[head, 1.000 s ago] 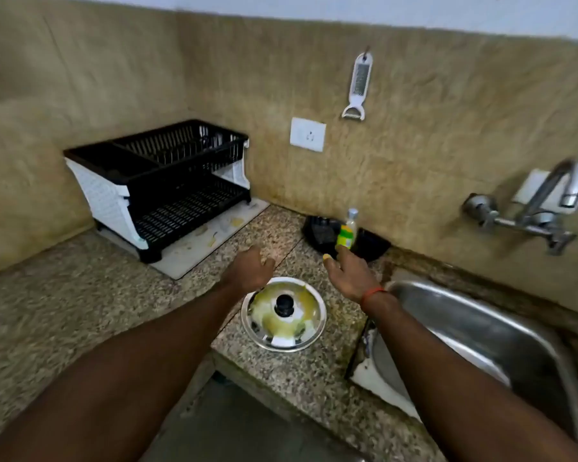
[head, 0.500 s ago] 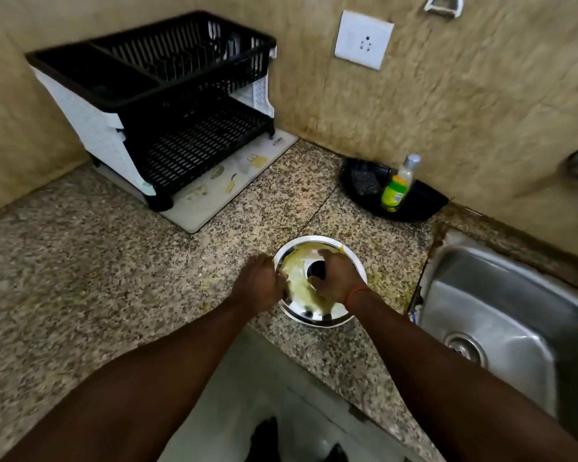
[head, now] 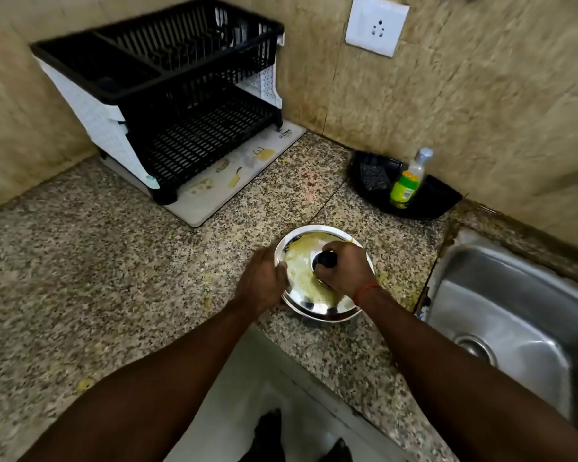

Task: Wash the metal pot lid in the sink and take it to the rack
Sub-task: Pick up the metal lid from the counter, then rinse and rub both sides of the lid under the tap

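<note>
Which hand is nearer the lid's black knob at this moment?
Right. The right hand is closed around the black knob at the middle of the metal lid. The left hand is at the lid's left rim, away from the knob.

The round steel pot lid (head: 317, 288), smeared yellow with a black knob (head: 326, 260) on top, lies dome-up on the speckled worktop (head: 114, 278) between black dish rack (head: 181, 95) and steel sink (head: 514, 311).
</note>
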